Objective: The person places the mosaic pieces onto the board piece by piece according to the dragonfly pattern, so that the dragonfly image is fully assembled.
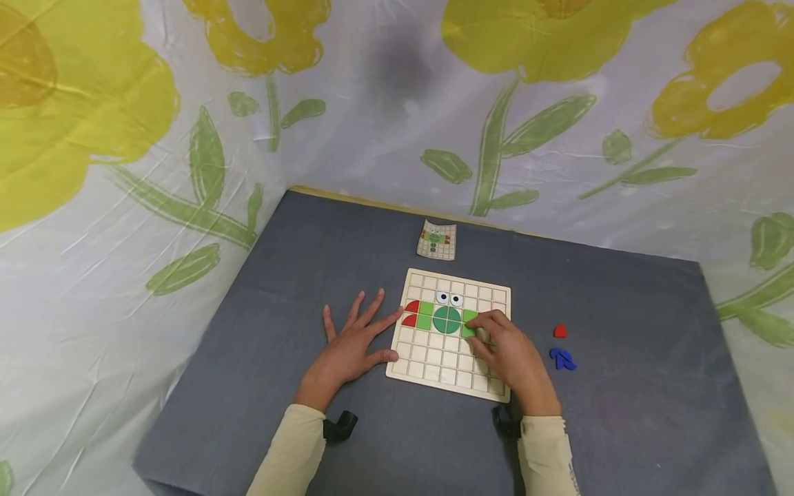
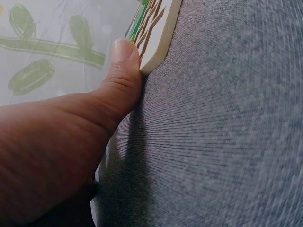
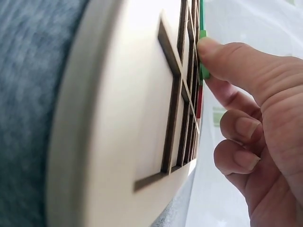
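Our board (image 1: 449, 359) is part-filled: right fingers (image 1: 490, 319) pinch a green piece (image 3: 204, 72), left fingers (image 1: 386, 322) lie apart; 1 red piece (image 1: 560, 331) and blue pieces (image 1: 562, 359) remain.

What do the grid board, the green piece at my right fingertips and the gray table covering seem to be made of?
Grid board: probably wood, pale and smooth, with brown grooves that look burnt in.
Green piece: painted wood or plastic; its even, solid color leaves that open.
Gray table covering: most likely fabric, matte, judging by its fine ribbed texture.

Grey table (image 1: 657, 386): board (image 1: 433, 353), card (image 1: 437, 241), pieces (image 1: 562, 359).
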`<state>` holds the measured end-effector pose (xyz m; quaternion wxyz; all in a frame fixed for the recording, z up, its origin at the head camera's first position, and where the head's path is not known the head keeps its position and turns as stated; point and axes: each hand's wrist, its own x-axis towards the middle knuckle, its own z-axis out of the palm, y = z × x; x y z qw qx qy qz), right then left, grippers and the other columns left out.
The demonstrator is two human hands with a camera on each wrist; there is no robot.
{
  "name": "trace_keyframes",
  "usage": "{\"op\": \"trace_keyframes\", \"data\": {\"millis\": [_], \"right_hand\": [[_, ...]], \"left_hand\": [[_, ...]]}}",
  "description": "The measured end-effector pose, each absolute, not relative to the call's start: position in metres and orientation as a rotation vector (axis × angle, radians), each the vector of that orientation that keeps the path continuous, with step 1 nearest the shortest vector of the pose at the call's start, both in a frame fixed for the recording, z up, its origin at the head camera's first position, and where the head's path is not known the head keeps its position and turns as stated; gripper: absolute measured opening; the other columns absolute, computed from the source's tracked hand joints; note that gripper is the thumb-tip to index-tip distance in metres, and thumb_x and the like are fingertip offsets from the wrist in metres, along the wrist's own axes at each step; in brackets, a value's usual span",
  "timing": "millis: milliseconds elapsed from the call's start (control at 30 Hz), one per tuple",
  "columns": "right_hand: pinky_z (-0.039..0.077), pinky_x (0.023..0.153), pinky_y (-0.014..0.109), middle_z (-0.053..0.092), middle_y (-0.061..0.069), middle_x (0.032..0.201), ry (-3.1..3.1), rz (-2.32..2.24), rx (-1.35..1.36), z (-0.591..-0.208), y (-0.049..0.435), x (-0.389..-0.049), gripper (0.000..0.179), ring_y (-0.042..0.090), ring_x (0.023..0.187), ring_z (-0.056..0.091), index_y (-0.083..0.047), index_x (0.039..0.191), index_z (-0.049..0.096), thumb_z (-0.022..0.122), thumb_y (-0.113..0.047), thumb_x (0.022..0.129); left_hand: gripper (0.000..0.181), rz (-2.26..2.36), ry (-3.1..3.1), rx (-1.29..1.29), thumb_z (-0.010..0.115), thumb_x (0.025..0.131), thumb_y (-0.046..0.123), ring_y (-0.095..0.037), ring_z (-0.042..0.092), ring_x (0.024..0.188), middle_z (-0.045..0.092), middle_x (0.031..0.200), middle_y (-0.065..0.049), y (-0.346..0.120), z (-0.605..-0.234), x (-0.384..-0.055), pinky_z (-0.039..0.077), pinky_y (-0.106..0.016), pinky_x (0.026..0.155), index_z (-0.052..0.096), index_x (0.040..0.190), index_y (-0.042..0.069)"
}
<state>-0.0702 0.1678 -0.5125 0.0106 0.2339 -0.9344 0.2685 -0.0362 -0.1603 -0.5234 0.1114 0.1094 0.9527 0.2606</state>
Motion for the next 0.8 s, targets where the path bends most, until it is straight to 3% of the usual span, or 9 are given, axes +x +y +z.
{"op": "trace_keyframes", "data": {"millis": [800], "right_hand": [[0.06, 0.083, 0.046, 0.066, -0.002, 0.126, -2.945, 0.814, 0.72, -0.5115, 0.1665, -0.0703, 0.027, 0.019, 0.102, 0.072, -0.013, 0.12, 0.08, 0.083, -0.023, 0.095]], "left_hand": [[0.09, 0.761, 2.802, 0.325, 0.073, 0.086, 0.063, -0.035, -0.004, 0.164, 0.008, 0.179, 0.002, -0.1609, -0.5239, -0.0361, -0.019, -0.082, 0.112, 0.035, 0.165, 0.042]]}}
